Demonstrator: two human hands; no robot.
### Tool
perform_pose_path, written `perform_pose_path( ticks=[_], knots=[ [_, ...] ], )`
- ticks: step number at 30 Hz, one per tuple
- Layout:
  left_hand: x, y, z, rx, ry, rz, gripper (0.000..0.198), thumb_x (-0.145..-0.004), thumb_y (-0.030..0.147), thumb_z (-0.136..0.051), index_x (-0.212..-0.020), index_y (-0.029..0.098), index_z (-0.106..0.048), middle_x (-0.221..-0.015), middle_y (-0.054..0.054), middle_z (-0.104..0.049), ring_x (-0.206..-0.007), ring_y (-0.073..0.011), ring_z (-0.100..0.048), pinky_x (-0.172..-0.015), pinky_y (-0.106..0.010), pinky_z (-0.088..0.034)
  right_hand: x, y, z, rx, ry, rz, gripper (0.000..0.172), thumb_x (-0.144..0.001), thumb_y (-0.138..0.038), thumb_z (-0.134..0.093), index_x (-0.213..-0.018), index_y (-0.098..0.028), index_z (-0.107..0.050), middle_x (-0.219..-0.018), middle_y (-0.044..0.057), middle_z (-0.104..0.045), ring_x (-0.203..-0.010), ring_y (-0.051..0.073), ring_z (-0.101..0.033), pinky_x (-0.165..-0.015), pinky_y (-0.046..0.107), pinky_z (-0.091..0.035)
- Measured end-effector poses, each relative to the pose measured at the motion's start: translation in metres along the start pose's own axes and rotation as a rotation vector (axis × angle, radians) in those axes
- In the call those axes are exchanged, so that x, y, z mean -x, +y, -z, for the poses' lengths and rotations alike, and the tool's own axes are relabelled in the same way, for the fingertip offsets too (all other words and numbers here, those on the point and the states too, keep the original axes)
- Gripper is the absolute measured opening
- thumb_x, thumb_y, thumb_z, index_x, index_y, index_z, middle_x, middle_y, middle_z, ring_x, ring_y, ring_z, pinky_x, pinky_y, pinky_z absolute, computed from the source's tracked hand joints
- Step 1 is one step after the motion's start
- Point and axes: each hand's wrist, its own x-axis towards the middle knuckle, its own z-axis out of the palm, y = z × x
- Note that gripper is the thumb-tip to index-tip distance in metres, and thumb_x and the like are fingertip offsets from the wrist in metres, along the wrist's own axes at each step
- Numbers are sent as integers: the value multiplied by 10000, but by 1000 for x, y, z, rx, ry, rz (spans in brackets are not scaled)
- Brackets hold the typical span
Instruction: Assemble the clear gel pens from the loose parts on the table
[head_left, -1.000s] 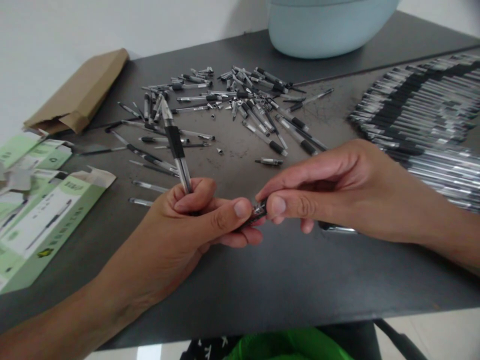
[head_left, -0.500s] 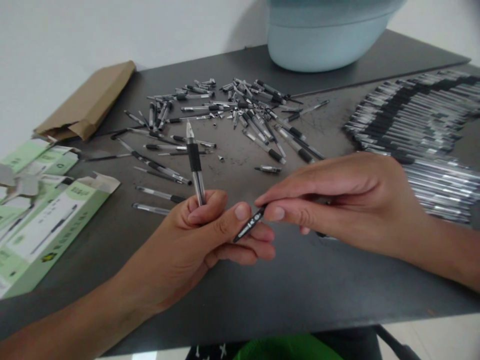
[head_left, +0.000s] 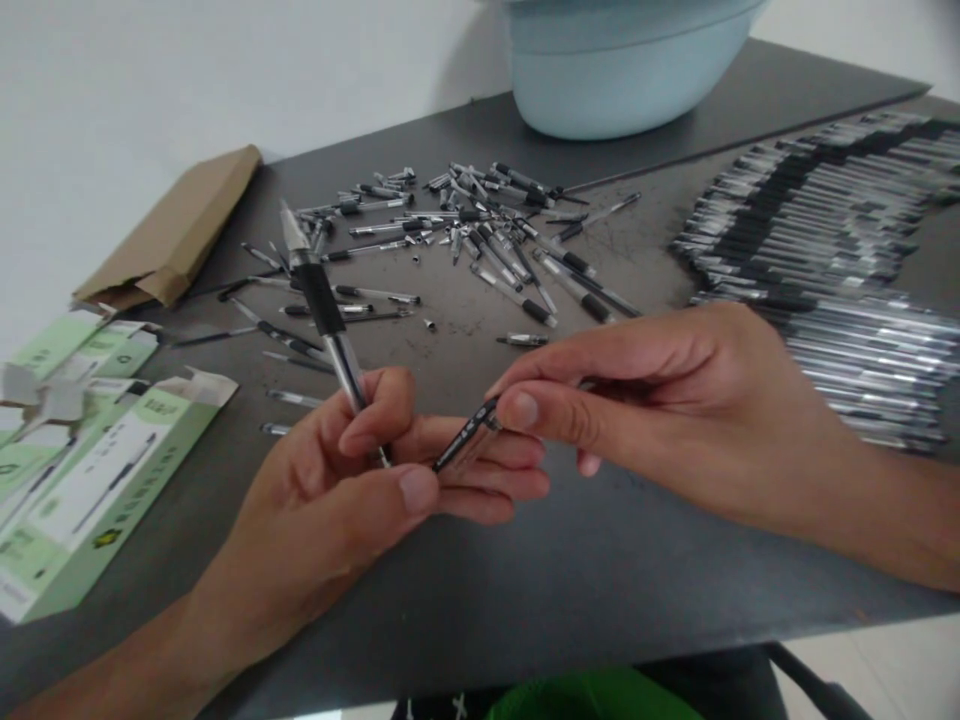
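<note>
My left hand [head_left: 330, 500] has its index finger curled round a gel pen [head_left: 322, 300] with a clear barrel and black grip. The pen tilts with its pointed tip up and to the left. Its lower end disappears behind my finger. Between thumb and fingertips, my right hand [head_left: 652, 410] pinches a pen cap [head_left: 466, 440] with a black clip that bears white lettering. The cap's end lies against my left fingers, by the left thumb tip. My right fingers cover its other end.
Loose pens and pen parts [head_left: 480, 225] lie scattered mid-table. Assembled pens [head_left: 825, 210] form rows at right. A light blue basin [head_left: 622, 80] stands at the back. A brown paper bag [head_left: 176, 220] and green-white boxes [head_left: 120, 490] lie at left.
The pen in my left hand has tilted further left, and my left thumb has come down off the cap. My right hand has shifted slightly left with the cap.
</note>
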Motion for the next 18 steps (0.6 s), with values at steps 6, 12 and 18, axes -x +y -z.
perform_pose_path(
  ticks=[6,12,18],
  knots=[
    [1,-6,-3,-148,40,-140,543,-905,139,-833,-725,218,-327,-957,-4,-870,-888,-199,-845,-733,-205,-689,-2,-9,0,45,15,19,151,-911,-275,-816,-1048,-309,-870,-870,-27,-835,-653,114,-727,-544,184,-571],
    [2,-8,-10,-324,215,-263,562,-872,201,-871,-682,227,-342,-818,58,-854,-763,-171,-837,-676,-167,-670,-3,-16,-3,144,-2,74,99,-911,-304,-815,-985,-306,-881,-923,-12,-848,-777,155,-772,-625,207,-600],
    [5,-14,-11,-593,462,-438,609,-707,136,-965,-655,237,-367,-870,78,-857,-772,-173,-825,-688,-180,-660,-2,-16,-5,219,43,99,107,-873,-263,-851,-956,-320,-884,-852,-32,-836,-637,115,-708,-504,181,-515]
  ],
)
